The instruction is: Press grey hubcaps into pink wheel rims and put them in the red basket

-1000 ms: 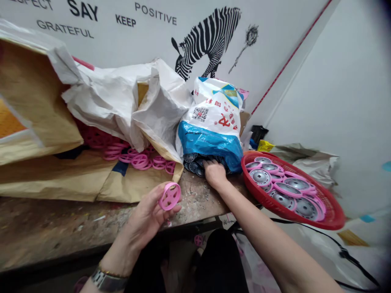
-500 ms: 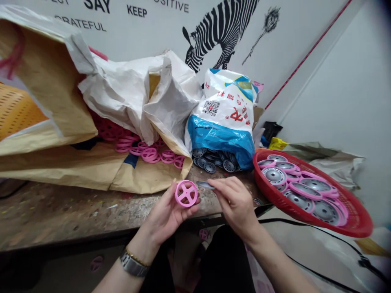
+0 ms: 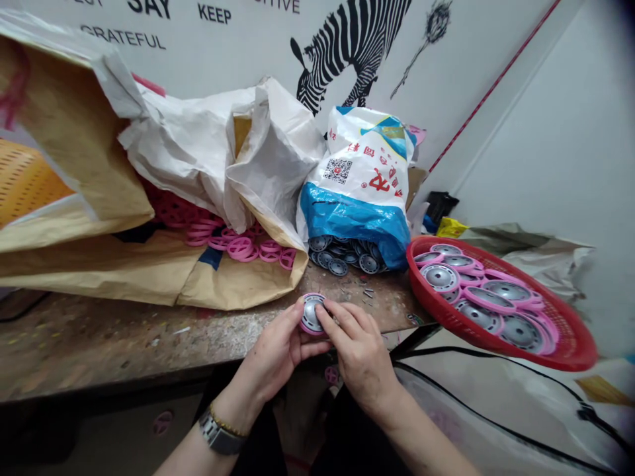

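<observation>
Above the bench's front edge, my left hand (image 3: pixel 278 350) is closed on a pink plastic wheel (image 3: pixel 311 331), its thumb at the rim. A silver-grey hubcap disc (image 3: pixel 311 313) lies face up over the wheel, so only a pink edge shows beneath it. My right hand (image 3: pixel 362 350) is closed, its fingertips pressing on the disc's right side. Loose pink wheels (image 3: pixel 241 248) spill from a paper-lined sack (image 3: pixel 238 291) behind my left hand. Several grey discs (image 3: pixel 338 266) show at the mouth of a blue-and-white bag (image 3: pixel 360 211).
At the right, a red plastic basket (image 3: pixel 501 354) holds pink wheels with grey discs on them. The worn bench (image 3: pixel 149 337) has small scraps (image 3: pixel 368 292) on it. Black straps (image 3: pixel 476 350) run below the basket. A pink wheel (image 3: pixel 163 423) lies on the floor.
My right hand has brought the grey disc left and down onto the pink wheel. The disc, edge-on and apart before, now covers the wheel's spokes. My view has shifted slightly.
</observation>
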